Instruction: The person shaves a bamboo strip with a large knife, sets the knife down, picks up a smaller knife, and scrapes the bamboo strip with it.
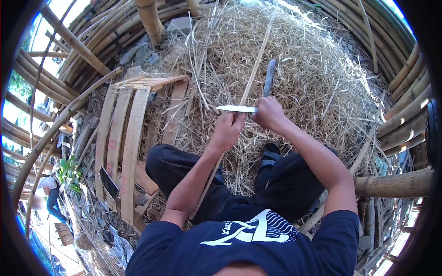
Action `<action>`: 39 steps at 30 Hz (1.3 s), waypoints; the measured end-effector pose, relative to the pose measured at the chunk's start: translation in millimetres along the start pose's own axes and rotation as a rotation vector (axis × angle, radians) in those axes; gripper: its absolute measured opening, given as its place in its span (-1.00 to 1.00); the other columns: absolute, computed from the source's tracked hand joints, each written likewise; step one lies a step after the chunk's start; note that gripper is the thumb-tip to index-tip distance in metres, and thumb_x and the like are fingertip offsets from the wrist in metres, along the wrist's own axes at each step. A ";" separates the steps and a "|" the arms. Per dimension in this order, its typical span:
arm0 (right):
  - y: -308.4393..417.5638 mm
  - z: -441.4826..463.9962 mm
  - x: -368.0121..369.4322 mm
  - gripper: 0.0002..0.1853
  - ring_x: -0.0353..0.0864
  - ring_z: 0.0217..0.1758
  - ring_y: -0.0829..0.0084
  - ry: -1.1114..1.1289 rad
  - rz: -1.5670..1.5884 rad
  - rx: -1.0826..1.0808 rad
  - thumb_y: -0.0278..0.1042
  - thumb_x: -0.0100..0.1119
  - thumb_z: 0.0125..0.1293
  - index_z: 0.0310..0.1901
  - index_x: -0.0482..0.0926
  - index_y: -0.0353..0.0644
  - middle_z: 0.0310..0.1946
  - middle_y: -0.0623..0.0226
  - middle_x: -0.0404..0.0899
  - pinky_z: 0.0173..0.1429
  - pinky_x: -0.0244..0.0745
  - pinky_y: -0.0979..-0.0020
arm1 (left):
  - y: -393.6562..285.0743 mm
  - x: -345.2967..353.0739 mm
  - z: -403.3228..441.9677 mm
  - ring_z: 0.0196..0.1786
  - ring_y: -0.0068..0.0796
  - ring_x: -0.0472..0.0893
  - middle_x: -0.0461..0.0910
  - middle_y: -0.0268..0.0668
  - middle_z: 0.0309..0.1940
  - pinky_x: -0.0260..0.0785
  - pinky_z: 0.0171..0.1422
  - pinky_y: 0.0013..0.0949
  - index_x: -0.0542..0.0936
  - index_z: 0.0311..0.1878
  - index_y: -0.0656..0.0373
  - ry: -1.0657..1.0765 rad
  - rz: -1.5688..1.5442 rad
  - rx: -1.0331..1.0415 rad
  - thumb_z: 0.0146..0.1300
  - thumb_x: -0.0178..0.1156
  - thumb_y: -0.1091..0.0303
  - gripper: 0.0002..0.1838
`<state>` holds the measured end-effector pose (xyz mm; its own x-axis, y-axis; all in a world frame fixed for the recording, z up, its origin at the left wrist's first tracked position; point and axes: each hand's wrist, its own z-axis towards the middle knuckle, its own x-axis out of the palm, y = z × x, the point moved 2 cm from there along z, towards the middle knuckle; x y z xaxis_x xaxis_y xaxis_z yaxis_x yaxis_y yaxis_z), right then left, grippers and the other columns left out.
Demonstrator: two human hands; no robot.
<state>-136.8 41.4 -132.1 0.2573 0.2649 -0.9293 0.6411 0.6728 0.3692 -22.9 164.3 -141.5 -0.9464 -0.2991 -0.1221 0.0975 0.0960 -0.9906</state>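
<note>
My right hand point(268, 112) is closed round the handle of a knife point(236, 109), whose pale blade points left across a long thin bamboo strip point(258, 60). The strip runs from the top of the view down through my left hand point(228, 126), where the fingers pinch it just below the blade. Its lower part passes along my left forearm. Beyond my right hand, a dark, broad blade point(269, 76) lies on the shavings point(304, 83), its lower end hidden near the hand.
A slatted wooden pallet point(136, 147) stands at the left, with a dark phone-like object point(109, 183) on it. Bamboo poles point(149, 20) rise at the top and ring both sides. Another person point(53, 198) is at the far left. A thick bamboo pole point(393, 183) lies at the right.
</note>
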 end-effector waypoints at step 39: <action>3.5 -1.9 -24.8 -0.74 0.09 -0.75 0.75 0.090 1.341 0.337 -0.22 0.19 0.37 -0.42 0.43 -0.14 -0.72 0.67 0.17 -0.64 0.01 0.56 | -15.0 -3.2 -40.0 -0.79 -0.78 0.20 0.34 -0.45 -0.64 0.02 -0.76 -0.61 0.42 -0.04 0.22 0.192 -0.304 -0.303 0.48 -0.03 0.18 -0.73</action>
<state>-142.3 38.5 -107.8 0.7705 0.6218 0.1401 0.0888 -0.3223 0.9425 -33.7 201.8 -123.8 -0.9607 -0.1782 0.2130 -0.2605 0.3124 -0.9135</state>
